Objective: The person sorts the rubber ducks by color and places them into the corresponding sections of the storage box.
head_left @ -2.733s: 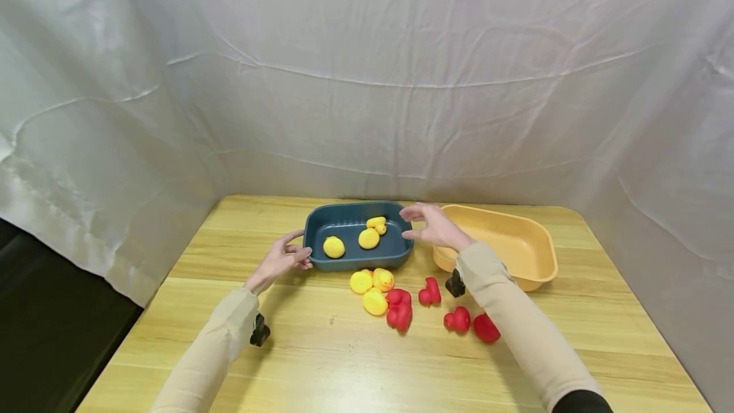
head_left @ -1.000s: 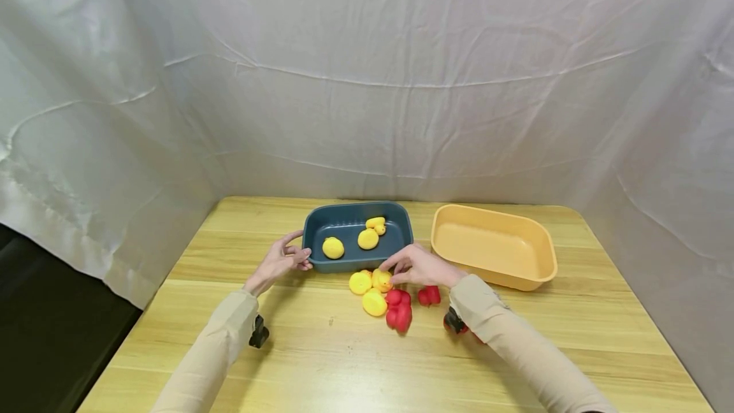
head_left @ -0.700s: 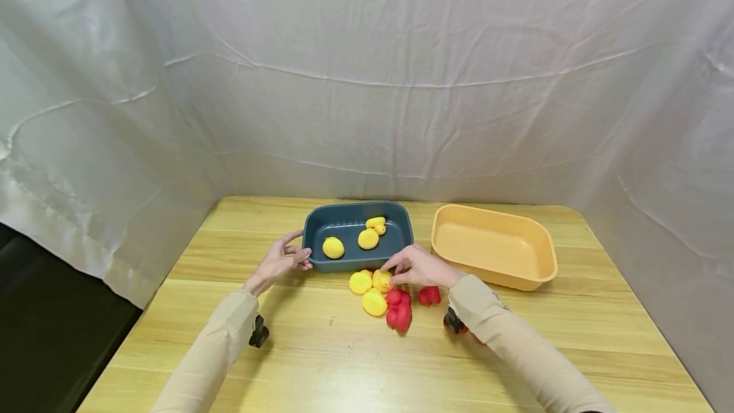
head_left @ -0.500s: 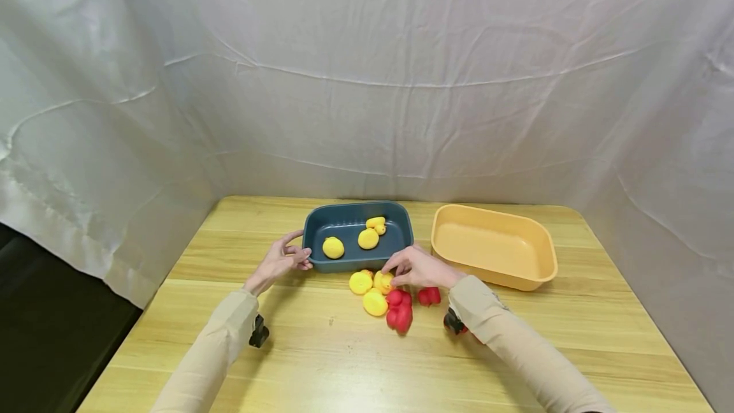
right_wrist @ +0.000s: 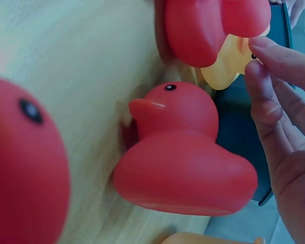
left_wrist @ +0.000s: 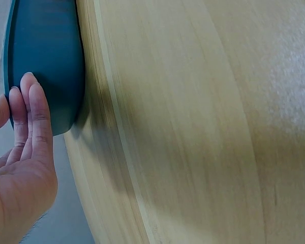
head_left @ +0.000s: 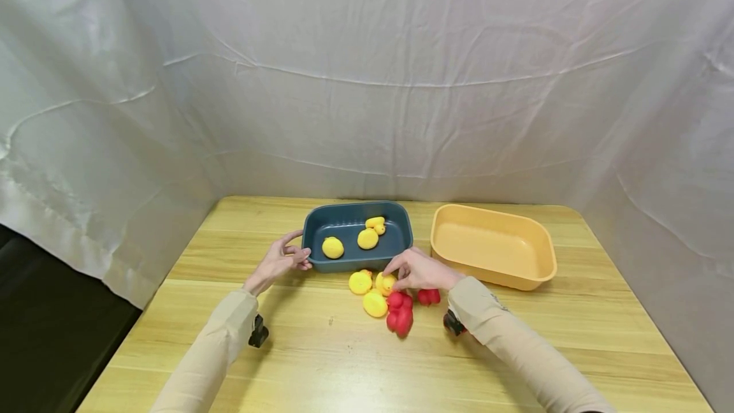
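Head view | right hand (head_left: 421,269) now pinching yellow duck (head_left: 385,283) | left hand (head_left: 279,259) unmoved, fingers straight on blue tray (head_left: 355,264)

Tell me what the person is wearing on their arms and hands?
Both arms have long, snug beige sleeves. A small black camera is strapped under each wrist. The left hand and right hand are bare, with no gloves, rings or watch showing.

Two tubs side by side at back of bench (head_left: 287,362): left tub (head_left: 395,248), right tub (head_left: 493,278). Three ducks in left tub (head_left: 333,247). Cluster of ducks (head_left: 375,302) on bench just before left tub. Left hand (head_left: 279,261) against left tub's left end. Right hand (head_left: 421,269) at cluster, fingers on duck (head_left: 384,283).
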Action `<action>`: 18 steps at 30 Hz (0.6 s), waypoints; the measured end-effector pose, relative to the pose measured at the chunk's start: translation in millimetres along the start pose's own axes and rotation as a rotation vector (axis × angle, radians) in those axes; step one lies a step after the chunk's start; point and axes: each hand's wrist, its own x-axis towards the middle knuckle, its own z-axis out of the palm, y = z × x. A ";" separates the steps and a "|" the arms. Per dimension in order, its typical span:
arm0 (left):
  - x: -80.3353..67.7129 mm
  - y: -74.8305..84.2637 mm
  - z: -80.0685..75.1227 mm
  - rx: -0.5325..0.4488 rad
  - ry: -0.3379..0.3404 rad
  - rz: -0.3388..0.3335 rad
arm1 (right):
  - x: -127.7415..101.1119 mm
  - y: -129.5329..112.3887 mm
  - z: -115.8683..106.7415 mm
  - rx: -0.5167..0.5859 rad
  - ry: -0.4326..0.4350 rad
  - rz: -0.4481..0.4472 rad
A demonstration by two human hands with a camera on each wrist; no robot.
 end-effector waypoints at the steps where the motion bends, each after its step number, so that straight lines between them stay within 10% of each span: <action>1: 0.1 0.0 0.0 0.002 0.001 0.000 | -0.1 -0.2 0.1 -0.006 -0.002 0.003; 18: 0.6 -0.2 -0.4 0.012 -0.003 0.000 | 0.6 0.2 3.4 -0.005 -0.096 -0.027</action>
